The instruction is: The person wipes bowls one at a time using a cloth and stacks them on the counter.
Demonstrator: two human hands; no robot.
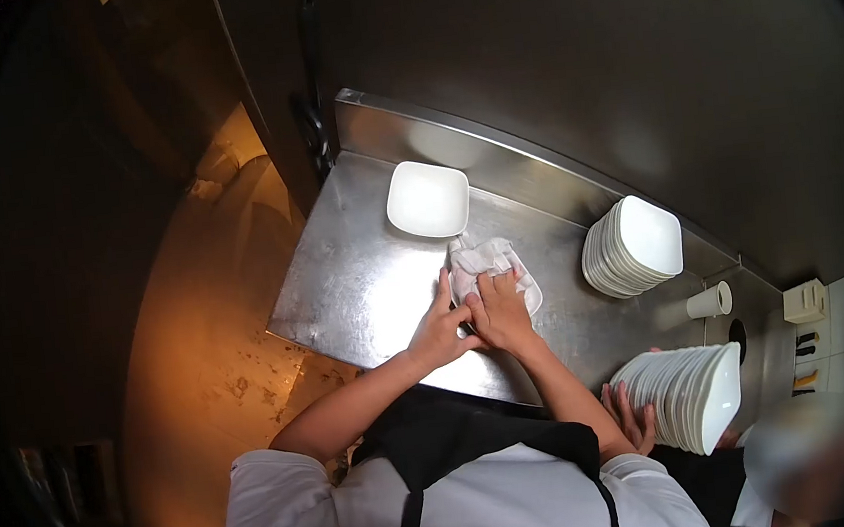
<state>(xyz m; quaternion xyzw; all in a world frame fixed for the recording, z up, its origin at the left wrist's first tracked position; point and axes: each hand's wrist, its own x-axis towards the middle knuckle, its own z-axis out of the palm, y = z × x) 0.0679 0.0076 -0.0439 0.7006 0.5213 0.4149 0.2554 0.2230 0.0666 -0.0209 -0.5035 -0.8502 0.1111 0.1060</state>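
On the metal counter, a white square dish (534,299) sits in front of me with a crumpled white cloth (482,258) inside it. My right hand (500,312) presses the cloth down into the dish, its fingers bent into the folds. At the dish's left edge is my left hand (438,330), gripping the rim with the thumb at the near side. Just beyond stands another white square bowl (427,199), its inside facing up. Part of the dish is hidden under the cloth and my hands.
A tilted stack of white dishes (631,245) stands by the back ledge. At right, another person's hand (632,420) holds a second stack of white dishes (680,397). Near it is a white cup (709,301). The steel counter (341,251) ends at the left above a brownish floor.
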